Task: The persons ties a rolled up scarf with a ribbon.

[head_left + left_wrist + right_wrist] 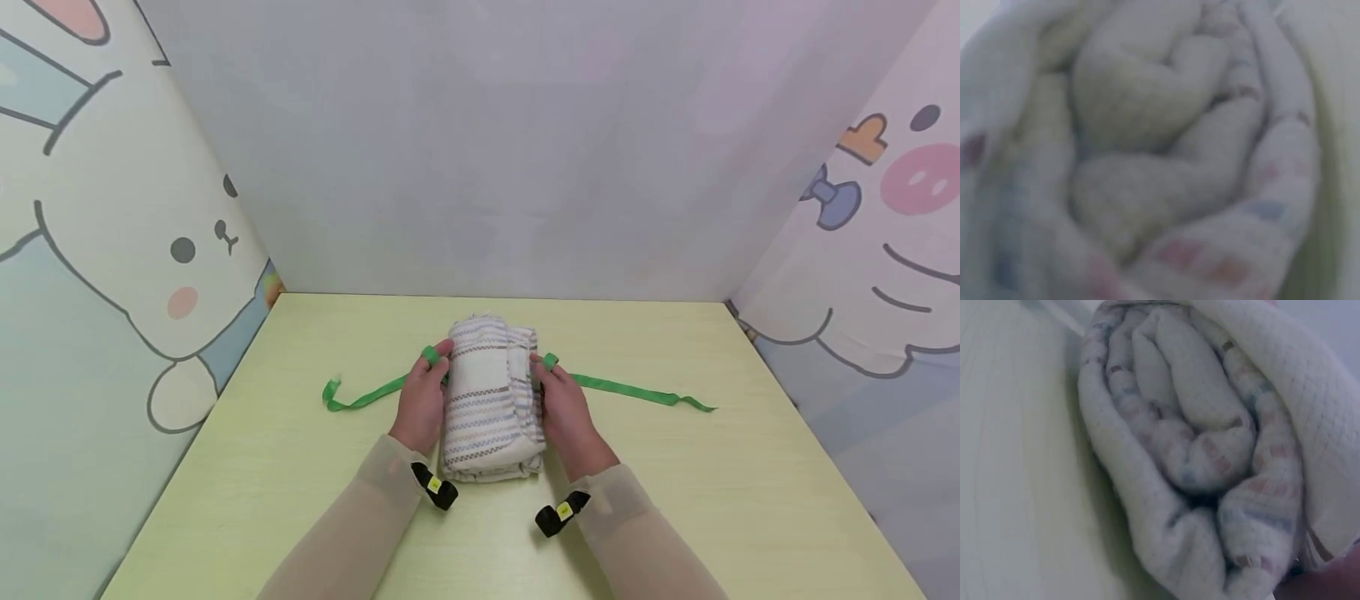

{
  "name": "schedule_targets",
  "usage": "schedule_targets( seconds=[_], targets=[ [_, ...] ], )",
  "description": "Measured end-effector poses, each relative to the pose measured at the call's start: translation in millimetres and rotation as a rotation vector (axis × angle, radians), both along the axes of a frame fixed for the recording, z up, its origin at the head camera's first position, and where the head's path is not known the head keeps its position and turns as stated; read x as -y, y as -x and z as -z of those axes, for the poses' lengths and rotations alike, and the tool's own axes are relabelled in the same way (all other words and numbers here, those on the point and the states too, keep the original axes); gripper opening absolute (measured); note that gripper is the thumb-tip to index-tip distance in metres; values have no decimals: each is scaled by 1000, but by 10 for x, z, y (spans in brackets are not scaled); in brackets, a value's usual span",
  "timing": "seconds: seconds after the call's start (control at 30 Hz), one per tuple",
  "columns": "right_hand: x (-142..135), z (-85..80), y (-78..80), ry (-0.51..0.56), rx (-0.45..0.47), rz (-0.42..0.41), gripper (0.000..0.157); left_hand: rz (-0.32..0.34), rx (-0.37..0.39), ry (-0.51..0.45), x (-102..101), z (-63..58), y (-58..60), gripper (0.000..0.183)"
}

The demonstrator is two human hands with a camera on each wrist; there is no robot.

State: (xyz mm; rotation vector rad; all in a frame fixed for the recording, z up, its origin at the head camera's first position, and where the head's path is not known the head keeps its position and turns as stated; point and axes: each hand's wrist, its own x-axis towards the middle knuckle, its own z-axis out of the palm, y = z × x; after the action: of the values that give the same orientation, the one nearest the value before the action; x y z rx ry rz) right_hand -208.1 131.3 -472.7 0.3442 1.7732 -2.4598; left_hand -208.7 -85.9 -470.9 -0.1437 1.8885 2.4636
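Observation:
A rolled cloth [480,400], white with fine coloured stripes, lies lengthwise on the table between the two hands. The left hand [422,404] holds its left side, and the right hand [567,408] holds the right side. Each hand shows a green band round a finger. A green ribbon lies across the table, its left end [367,400] and right end [637,389] reaching out past the hands; its middle is hidden. Folded layers at the cloth's end fill the left wrist view, blurred. In the right wrist view the cloth's spiral [1210,437] shows clearly.
The pale yellow table [262,467] has a grey curtain [487,150] behind it. Printed cartoon panels stand at both sides, a rabbit [135,250] on the left and a pig [885,250] on the right. Each sleeve carries a small black wrist camera [435,487].

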Motion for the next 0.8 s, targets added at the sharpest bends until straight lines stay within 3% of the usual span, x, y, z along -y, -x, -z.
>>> schedule_targets(
  seconds=[0.27,0.5,0.8],
  targets=[
    [21,-114,-31,186,17,100,39,-46,-19,-268,-17,-31,1,36],
    [15,-247,-66,242,-34,123,42,-72,-40,-558,-51,-143,-28,41],
    [31,-397,-62,248,-49,92,42,-134,36,-663,-112,-321,-29,40]
  ],
)
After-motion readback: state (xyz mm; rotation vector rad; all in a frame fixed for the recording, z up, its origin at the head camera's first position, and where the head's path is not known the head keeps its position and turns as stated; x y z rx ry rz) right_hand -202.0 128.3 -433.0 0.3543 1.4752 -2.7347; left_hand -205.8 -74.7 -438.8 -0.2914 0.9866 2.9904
